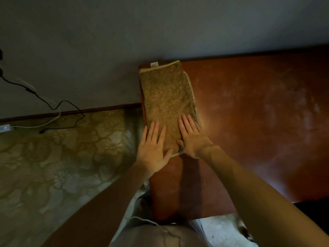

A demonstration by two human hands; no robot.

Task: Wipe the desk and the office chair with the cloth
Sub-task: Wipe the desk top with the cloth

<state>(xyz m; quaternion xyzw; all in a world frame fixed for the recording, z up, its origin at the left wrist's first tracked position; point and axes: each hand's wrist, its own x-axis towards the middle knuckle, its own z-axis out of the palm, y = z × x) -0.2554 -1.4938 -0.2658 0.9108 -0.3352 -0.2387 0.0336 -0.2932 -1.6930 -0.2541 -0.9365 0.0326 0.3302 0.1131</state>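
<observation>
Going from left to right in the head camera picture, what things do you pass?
Black cable on the floor → left hand → right hand → bare desk top. The cloth lies under both hands, so it has no clear place.

I see desk: red-brown top, smudged | on it: folded brown cloth along the left edge | floor: patterned carpet with cables and power strip

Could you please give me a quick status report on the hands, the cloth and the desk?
Both open and flat: left hand, right hand, pressing cloth near end. Cloth folded, along desk left edge. No obstacle in view.
</observation>
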